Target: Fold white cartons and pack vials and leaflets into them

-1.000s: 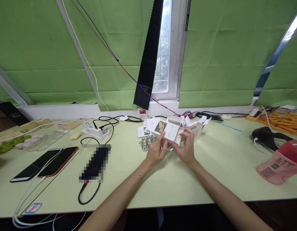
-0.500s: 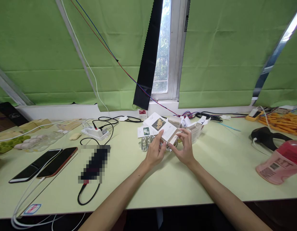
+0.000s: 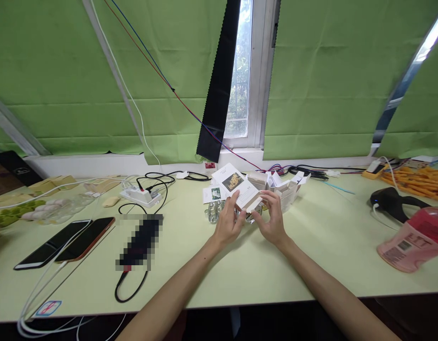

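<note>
I am pinching the small white box [image 3: 244, 195] between left hand [image 3: 228, 222] and right hand [image 3: 273, 220] above the desk [image 3: 240, 270]; uneven pressure may crease its flap.

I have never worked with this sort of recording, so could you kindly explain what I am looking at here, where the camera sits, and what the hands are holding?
There is no machine here: a person wears one camera on the head, looking forward and down at a pale green table. The left hand and right hand together hold a small white carton with a flower picture printed on it. Behind it lie more white cartons and small glass jars. To the left lie two phones and a white power strip; at the right lies a pink bottle.
</note>
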`<state>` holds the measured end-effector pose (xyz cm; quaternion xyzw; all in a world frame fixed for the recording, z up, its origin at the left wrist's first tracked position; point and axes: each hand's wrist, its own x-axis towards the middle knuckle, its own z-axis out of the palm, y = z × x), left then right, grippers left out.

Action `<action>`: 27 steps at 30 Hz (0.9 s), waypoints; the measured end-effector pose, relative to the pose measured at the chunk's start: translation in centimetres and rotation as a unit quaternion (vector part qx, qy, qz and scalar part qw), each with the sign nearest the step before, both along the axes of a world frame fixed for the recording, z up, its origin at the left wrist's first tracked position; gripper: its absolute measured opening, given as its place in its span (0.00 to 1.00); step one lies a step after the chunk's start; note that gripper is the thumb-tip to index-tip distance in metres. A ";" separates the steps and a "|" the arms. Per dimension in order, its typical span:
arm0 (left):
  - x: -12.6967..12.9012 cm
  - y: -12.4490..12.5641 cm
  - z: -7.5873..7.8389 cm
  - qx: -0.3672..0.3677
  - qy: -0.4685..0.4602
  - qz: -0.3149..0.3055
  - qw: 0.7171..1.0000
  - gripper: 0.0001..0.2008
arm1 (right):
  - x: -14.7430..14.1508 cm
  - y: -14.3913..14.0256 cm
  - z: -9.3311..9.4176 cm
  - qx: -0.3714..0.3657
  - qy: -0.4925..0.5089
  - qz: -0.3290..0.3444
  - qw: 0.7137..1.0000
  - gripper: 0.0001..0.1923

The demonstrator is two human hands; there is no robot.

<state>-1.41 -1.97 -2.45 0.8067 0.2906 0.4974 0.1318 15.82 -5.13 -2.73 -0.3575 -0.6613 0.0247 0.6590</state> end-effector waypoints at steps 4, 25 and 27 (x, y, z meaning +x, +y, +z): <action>0.0 0.0 0.0 -0.006 -0.005 0.000 1.000 0.28 | 0.0 0.1 -0.1 0.000 0.011 0.001 1.000 0.19; 0.2 -0.2 -0.1 0.025 0.001 0.003 1.000 0.25 | -0.2 0.4 -0.3 -0.101 0.148 0.048 0.983 0.15; 0.2 -0.2 -0.2 0.025 0.000 0.001 1.000 0.24 | -0.1 0.5 -0.4 -0.104 0.153 0.053 0.981 0.15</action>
